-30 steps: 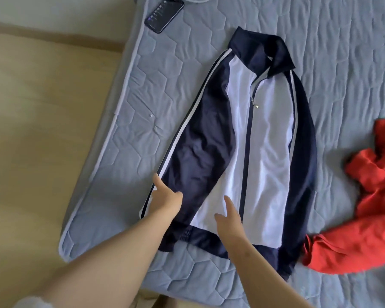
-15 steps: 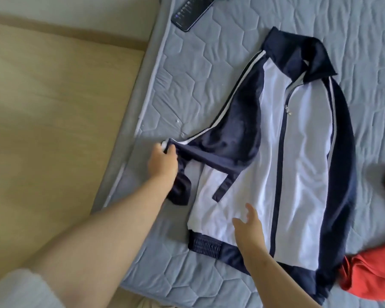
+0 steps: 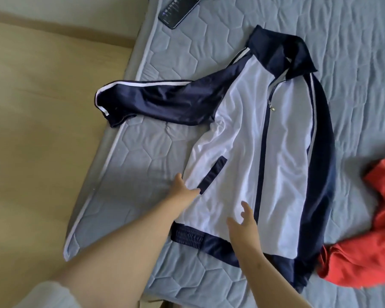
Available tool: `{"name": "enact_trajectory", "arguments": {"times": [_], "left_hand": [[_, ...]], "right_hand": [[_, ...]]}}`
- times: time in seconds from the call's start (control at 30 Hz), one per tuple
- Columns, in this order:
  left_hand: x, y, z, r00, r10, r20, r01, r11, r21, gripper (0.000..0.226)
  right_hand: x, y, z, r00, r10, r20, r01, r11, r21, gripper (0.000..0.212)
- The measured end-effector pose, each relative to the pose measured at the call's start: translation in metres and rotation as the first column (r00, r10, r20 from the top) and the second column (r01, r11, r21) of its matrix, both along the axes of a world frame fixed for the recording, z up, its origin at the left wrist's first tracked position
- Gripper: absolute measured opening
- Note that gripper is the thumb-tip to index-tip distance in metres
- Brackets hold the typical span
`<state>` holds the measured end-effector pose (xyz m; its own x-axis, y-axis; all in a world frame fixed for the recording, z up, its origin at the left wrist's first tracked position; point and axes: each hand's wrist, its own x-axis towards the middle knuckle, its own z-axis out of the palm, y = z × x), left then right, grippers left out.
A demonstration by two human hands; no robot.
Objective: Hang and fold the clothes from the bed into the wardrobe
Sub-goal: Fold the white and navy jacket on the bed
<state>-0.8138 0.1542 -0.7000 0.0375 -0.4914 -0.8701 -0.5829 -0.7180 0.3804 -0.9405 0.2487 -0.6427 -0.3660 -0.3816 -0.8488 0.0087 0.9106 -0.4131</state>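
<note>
jacket flat on bed, both hands slack on it

navy-and-white jacket (image 3: 242,141) lies face up, zipped, on the quilted bed (image 3: 142,156). one sleeve (image 3: 156,101) sticks out sideways from the jacket, its cuff past the mattress edge. left hand (image 3: 182,190) rests straight-fingered at the jacket's side by the pocket. right hand (image 3: 242,223), fingers spread and gripping nothing, is over the jacket's lower front. hands apart. phone (image 3: 179,10) lies beyond the jacket's collar. crumpled red garment (image 3: 365,252) butts against the jacket's hem on the far side.
</note>
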Motion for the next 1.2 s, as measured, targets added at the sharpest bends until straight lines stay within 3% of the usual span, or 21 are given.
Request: {"name": "enact_trajectory", "arguments": {"times": [0.07, 0.17, 0.23, 0.4, 0.47, 0.53, 0.6, 0.67, 0.73, 0.8, 0.9, 0.97, 1.03, 1.13, 1.2], "left_hand": [[-0.007, 0.016, -0.009, 0.994, -0.091, 0.067, 0.091, 0.996, 0.008, 0.068], [-0.005, 0.023, -0.018, 0.953, -0.193, 0.233, 0.203, 0.979, -0.02, 0.031], [0.006, 0.024, -0.02, 0.942, -0.118, 0.314, 0.147, 0.987, -0.069, 0.028], [0.042, 0.028, -0.014, 0.837, 0.249, 0.486, -0.139, 0.958, -0.251, 0.04], [0.046, 0.031, -0.011, 0.806, 0.29, 0.516, -0.174, 0.95, -0.261, 0.043], [0.04, 0.037, -0.005, 0.787, 0.176, 0.591, -0.057, 0.975, -0.215, 0.057], [0.022, 0.047, 0.001, 0.754, -0.049, 0.656, 0.228, 0.955, -0.191, 0.066], [-0.005, 0.059, 0.004, 0.718, -0.267, 0.643, 0.527, 0.812, -0.25, 0.063], [-0.037, 0.071, 0.004, 0.67, -0.501, 0.548, 0.719, 0.623, -0.309, 0.059], [-0.065, 0.081, -0.001, 0.594, -0.692, 0.41, 0.801, 0.463, -0.379, 0.057], [-0.105, 0.091, -0.008, 0.453, -0.847, 0.279, 0.861, 0.334, -0.384, 0.059], [-0.125, 0.094, -0.014, 0.319, -0.889, 0.328, 0.923, 0.214, -0.318, 0.058], [-0.14, 0.095, -0.018, 0.242, -0.861, 0.448, 0.951, 0.119, -0.284, 0.055], [-0.16, 0.093, -0.018, 0.299, -0.762, 0.574, 0.913, 0.053, -0.405, 0.055], [-0.172, 0.096, -0.023, 0.268, -0.761, 0.591, 0.89, -0.038, -0.453, 0.06]], "right_hand": [[-0.008, 0.013, -0.008, 1.0, 0.005, -0.015, -0.005, 1.0, 0.027, 0.058], [-0.016, 0.032, -0.022, 1.0, 0.007, -0.027, -0.005, 0.997, 0.071, 0.058], [-0.019, 0.044, -0.027, 1.0, 0.007, -0.025, -0.005, 0.997, 0.08, 0.057], [-0.028, 0.051, -0.027, 1.0, -0.003, -0.004, 0.003, 0.997, 0.074, 0.057], [-0.035, 0.05, -0.024, 1.0, -0.002, -0.005, 0.002, 0.997, 0.071, 0.056], [-0.043, 0.051, -0.023, 0.997, -0.004, -0.073, 0.008, 0.998, 0.063, 0.053], [-0.054, 0.055, -0.025, 0.98, -0.004, -0.2, 0.02, 0.997, 0.08, 0.048], [-0.068, 0.061, -0.027, 0.955, -0.006, -0.295, 0.044, 0.991, 0.123, 0.046], [-0.084, 0.068, -0.031, 0.94, -0.033, -0.34, 0.088, 0.985, 0.15, 0.049], [-0.1, 0.076, -0.035, 0.925, -0.102, -0.367, 0.171, 0.972, 0.163, 0.055], [-0.121, 0.085, -0.043, 0.905, -0.239, -0.351, 0.293, 0.95, 0.107, 0.064], [-0.129, 0.088, -0.049, 0.895, -0.321, -0.309, 0.36, 0.93, 0.076, 0.069], [-0.137, 0.087, -0.055, 0.877, -0.373, -0.301, 0.408, 0.911, 0.061, 0.071], [-0.144, 0.084, -0.066, 0.865, -0.41, -0.288, 0.45, 0.889, 0.085, 0.07], [-0.149, 0.087, -0.074, 0.885, -0.381, -0.267, 0.423, 0.898, 0.123, 0.059]]}}
